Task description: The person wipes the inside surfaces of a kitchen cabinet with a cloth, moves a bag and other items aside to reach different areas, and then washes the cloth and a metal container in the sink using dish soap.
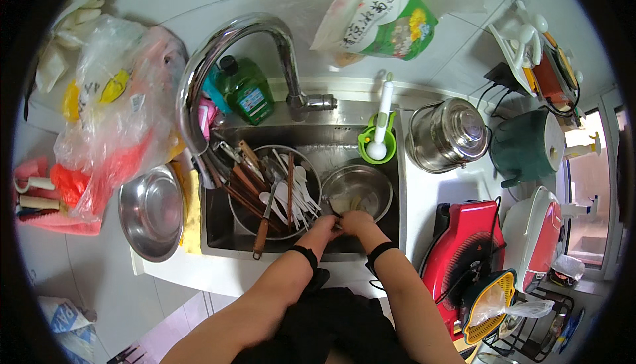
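My left hand [324,228] and my right hand [357,222] meet over the near rim of a small metal bowl [334,180] with some liquid in it, in the right part of the sink. The left hand's fingers are closed around something slim and metallic, mostly hidden, perhaps a utensil. Whether the right hand grips it too is unclear. To the left stands a larger metal bowl [318,170] full of white plastic spoons [281,192], brown chopsticks [290,185] and other cutlery. A wooden-handled utensil [262,235] leans over its near rim.
A chrome faucet [238,21] arches over the sink's left side. A green strainer [387,153] holding a white brush hangs at the right corner. A lidded steel pot [442,135] and a red appliance [467,249] stand right; an empty steel basin [151,215] sits left.
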### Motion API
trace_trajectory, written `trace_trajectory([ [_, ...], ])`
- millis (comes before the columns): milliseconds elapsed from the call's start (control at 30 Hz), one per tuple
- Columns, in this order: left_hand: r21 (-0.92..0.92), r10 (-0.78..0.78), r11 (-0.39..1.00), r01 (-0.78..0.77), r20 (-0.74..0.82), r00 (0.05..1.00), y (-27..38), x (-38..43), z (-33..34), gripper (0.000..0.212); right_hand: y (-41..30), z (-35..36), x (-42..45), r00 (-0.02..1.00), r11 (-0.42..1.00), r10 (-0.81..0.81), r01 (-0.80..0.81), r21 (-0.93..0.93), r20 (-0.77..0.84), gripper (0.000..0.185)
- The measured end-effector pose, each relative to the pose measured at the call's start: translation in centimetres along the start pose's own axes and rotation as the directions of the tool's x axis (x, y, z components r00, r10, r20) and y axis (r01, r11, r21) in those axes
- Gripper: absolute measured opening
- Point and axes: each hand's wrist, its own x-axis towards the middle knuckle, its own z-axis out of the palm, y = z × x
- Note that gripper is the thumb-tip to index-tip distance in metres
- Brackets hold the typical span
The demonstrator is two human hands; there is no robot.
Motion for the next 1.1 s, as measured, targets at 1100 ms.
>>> trace_trajectory([
  [1100, 0.582, 0.681, 0.539, -0.609, 0.124, 0.722, 3.7, -9.1, -0.3, 0.029, 1.0, -5.2, -0.4, 0.954, 0.998, -0.016, -0.004, -0.065, -0.300, 0.066],
])
